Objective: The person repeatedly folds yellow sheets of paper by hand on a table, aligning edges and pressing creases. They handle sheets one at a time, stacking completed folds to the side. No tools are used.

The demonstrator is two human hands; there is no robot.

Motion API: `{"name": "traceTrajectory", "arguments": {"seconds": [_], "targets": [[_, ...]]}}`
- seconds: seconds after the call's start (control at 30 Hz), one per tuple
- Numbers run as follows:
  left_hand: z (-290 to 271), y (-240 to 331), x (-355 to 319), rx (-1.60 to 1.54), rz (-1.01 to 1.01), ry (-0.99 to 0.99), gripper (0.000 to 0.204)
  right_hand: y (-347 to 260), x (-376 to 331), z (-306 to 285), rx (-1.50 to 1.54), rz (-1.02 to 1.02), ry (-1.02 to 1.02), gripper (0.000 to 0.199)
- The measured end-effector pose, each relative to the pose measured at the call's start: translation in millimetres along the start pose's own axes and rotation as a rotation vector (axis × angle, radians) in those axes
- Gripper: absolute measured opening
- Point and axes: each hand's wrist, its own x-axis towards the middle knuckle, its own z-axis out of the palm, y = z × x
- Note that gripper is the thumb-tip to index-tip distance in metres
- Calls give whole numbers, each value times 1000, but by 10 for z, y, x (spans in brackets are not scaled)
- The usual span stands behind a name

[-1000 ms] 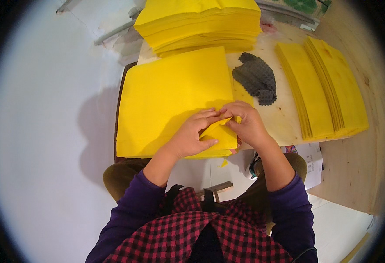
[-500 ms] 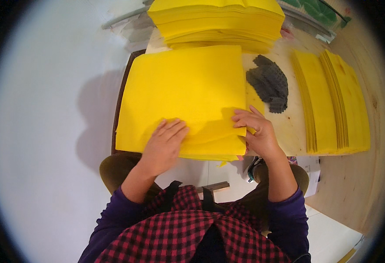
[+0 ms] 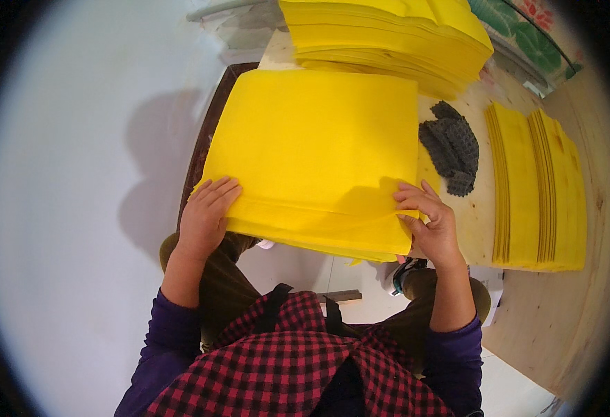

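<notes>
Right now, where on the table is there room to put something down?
Bare wood shows at the table edge right of the folded yellow piles, and a small strip below the dark grey mat. Elsewhere is crowded: the big yellow sheet under both hands, and the tall stack behind.

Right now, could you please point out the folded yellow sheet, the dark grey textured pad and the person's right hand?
folded yellow sheet [image 3: 319, 146]: head view, middle of its top face.
dark grey textured pad [image 3: 452, 146]: head view, its centre.
right hand [image 3: 430, 226]: head view, back of the hand.
</notes>
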Motion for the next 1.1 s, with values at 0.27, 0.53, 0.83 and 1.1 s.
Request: {"name": "traceTrajectory", "arguments": {"seconds": [0.27,0.53,0.83,1.1], "targets": [[-28,104,42,3,-49,-29,53,-5,-6,12,-33,7,32,19],[7,400,167,-45,7,-18,53,28,-21,29,-16,24,53,19],[113,567,268,-28,63,-34,47,-28,-27,14,18,69,27,15],[178,641,273,-21,159,-3,41,-76,-34,-9,50,86,-5,21]]}}
